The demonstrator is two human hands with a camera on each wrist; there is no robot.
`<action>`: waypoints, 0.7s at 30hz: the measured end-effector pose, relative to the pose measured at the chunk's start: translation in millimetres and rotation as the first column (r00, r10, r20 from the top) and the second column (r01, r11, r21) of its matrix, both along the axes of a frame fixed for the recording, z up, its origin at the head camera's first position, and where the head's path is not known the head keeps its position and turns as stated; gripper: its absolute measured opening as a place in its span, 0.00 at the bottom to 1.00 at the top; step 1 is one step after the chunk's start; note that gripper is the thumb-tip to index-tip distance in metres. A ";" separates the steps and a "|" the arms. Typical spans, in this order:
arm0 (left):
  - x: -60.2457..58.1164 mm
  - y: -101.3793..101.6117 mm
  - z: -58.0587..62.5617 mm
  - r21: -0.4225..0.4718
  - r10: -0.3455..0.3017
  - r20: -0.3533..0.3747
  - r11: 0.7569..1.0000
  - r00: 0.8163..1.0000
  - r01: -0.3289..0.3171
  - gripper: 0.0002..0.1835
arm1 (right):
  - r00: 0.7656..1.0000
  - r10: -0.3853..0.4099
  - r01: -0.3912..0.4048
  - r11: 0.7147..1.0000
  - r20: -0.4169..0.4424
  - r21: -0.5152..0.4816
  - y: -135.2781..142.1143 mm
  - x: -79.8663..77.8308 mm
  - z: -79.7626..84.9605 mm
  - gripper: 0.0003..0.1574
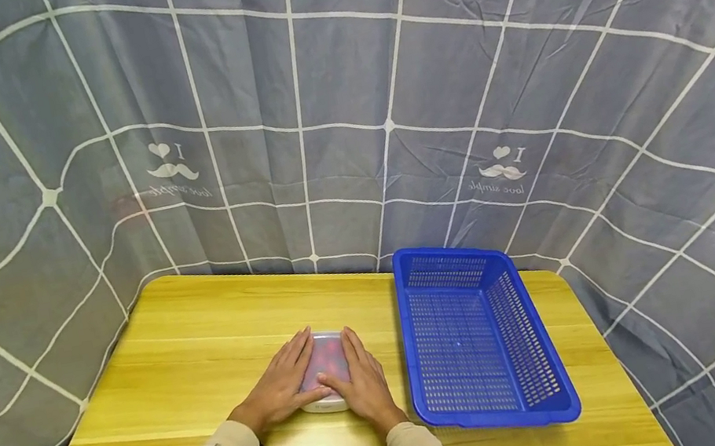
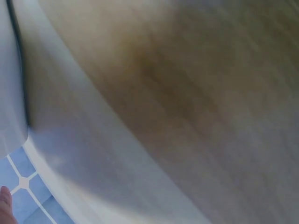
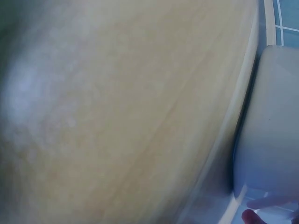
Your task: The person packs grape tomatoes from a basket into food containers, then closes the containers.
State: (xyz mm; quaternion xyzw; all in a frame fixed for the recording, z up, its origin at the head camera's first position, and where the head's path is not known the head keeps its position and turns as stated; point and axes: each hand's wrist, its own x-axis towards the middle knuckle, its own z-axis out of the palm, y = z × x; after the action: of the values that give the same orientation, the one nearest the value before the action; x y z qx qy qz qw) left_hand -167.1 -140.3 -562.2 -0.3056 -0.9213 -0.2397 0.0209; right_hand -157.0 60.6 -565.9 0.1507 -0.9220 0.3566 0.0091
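A lidded, translucent plastic food container sits on the table, with blurred pink and red contents showing through its top. My left hand rests along its left side and my right hand along its right, both with fingers extended forward. Both thumbs lie across the near part of the lid. The hands cover much of the container's sides. In the left wrist view the pale container wall stands at the left edge; the right wrist view has the same container at its right edge, near a fingertip.
To the right of the hands stands a blue perforated plastic basket. The yellow wood-grain table ends at a grey checked curtain behind and on both sides.
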 end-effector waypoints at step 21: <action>-9.9 -1.7 4.8 -0.019 -0.091 -0.035 0.996 0.995 0.091 0.59 | 0.995 0.099 -0.099 0.995 -0.003 0.029 11.3 -5.0 -1.7 0.64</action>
State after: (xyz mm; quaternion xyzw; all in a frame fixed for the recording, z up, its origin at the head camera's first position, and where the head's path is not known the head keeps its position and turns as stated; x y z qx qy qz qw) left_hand -177.0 -142.0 -557.4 -0.3517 -0.9078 -0.2271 0.0238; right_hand -162.0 71.9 -567.6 0.1971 -0.9184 0.3430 -0.0088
